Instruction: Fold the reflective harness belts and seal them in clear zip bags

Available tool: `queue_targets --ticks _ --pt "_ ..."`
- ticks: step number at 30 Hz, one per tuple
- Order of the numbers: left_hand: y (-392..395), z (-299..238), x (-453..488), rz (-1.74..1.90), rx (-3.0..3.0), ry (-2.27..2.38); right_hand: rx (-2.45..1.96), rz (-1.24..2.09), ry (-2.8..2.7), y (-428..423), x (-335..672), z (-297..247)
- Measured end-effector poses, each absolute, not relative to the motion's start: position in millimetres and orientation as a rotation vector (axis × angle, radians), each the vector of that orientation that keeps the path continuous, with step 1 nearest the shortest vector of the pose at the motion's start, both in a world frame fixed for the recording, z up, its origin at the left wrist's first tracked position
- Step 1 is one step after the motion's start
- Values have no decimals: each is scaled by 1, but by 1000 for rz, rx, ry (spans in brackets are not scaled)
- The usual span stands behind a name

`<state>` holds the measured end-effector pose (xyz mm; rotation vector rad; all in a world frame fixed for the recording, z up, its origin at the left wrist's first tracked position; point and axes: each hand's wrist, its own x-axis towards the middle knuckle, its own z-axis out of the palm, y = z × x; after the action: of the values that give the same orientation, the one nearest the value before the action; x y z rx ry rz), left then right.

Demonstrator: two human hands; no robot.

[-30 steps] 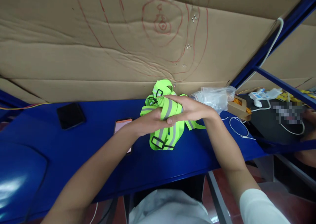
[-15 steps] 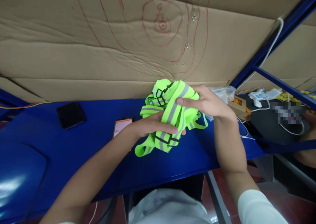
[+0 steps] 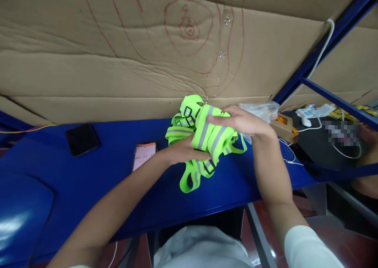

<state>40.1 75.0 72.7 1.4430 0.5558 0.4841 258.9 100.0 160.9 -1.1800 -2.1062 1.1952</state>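
Strap: lime-green webbing with grey stripes, gathered in folded layers between both hands, over the middle of the counter; whether its underside met the counter could not be told.
Left hand: gripped the near left edge of the folds, with a finger laid across the front; the other fingers were mostly hidden.
Right hand: pinched the far right side, thumb flat on the upper face, fingers out of sight behind the layers.
Loop: hung outside the grip, below the Left hand.
Buckle: black frame at the lower end of the folds, just below the Left hand's fingertips.
Pile: more webbing with black buckles, directly behind the held folds; any join between the two could not be made out.
Handling: judged light, soft, limp and not fragile; layers were likely to slip over one another and fan out under a loose grip, and the Buckle was likely stiff enough to snag.
Hold points: both ends of the folds, thumb above and fingers beneath, clear of the Buckle.
Phone: screen lit, left of the Strap.
Bag: clear plastic, beyond the Right hand.
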Motion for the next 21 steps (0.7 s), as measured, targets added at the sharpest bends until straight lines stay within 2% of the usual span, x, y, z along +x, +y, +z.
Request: queue_targets --ticks 10,18,21 --pt "69 95 25 518 1905 768 -927 1670 -1970 127 267 136" --pt "92 78 25 520 1910 815 -999 1546 -2167 151 265 107" --pt "94 77 21 552 1914 793 -1009 1321 -2204 135 254 119"
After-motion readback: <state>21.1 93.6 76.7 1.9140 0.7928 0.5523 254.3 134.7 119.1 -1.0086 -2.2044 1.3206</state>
